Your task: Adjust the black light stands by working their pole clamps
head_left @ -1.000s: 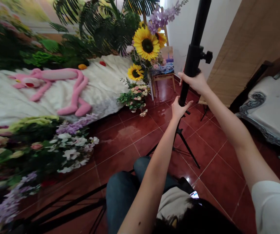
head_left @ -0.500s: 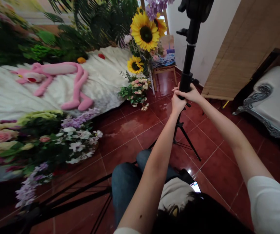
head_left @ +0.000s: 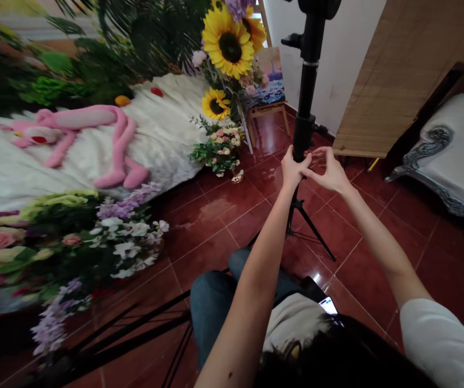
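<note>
We hold the black stand [head_left: 303, 129] right of the sunflowers [head_left: 230, 47].
Our left hand [head_left: 291, 170] wraps its pole [head_left: 306, 90]; our right hand [head_left: 333, 175], farther from the sunflowers, curves, loosely spread, its contact unclear.

Left hand [head_left: 293, 168] is wrapped around the pole of a black stand [head_left: 306, 89], just below its collar. Right hand [head_left: 332, 171] is beside it, fingers curved and parted from the thumb, the thumb reaching to the left hand. The stand's legs are spread on red floor tiles [head_left: 199, 245]. To the left, a pink plush toy [head_left: 90, 117] lies on a white cover [head_left: 171, 116]; sunflowers [head_left: 230, 47] rise beside a painting [head_left: 270, 81]. A lit phone [head_left: 329, 305] is near the person's lap.
</note>
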A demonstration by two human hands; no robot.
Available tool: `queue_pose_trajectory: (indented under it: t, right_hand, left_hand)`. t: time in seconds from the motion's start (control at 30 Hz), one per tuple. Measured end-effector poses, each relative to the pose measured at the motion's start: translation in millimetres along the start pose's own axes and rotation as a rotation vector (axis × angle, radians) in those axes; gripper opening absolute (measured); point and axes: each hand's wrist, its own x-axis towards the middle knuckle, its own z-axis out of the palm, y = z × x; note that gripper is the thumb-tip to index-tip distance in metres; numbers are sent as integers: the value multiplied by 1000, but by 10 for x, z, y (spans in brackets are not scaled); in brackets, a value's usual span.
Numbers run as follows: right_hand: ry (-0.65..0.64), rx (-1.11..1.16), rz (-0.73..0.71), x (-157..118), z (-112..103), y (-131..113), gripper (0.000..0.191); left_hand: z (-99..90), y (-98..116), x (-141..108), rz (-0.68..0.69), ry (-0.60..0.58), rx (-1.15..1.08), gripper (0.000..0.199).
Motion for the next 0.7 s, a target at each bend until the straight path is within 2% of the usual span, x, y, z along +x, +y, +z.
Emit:
queue_pose_trajectory:
  t: [0.1,0.2,0.3,0.4,0.5,0.63,0.7]
  right_hand:
    - [-6,-161,96,-209,-21,-16,64]
    - [-12,-225,143,-248,14,-38,51]
    - [11,-237,151,-216,66,-31,51]
    - [2,-153,143,-186,125,11,55]
    - [-38,106,237,-164,197,41,57]
    - [-110,717,631,-146,287,-32,50]
    - [-111,1014,760,-148,319,-97,44]
  left_hand:
    - [-6,24,-13,15,6,20,25]
    - [-21,56,-26,17,6,16,25]
    - [-23,62,-30,7,10,-2,27]
    - [-15,41,-27,8,22,-7,30]
    - [-12,13,-26,21,20,1,33]
    - [-12,-10,-21,18,6,19,33]
    - [-11,-12,-16,14,9,24,31]
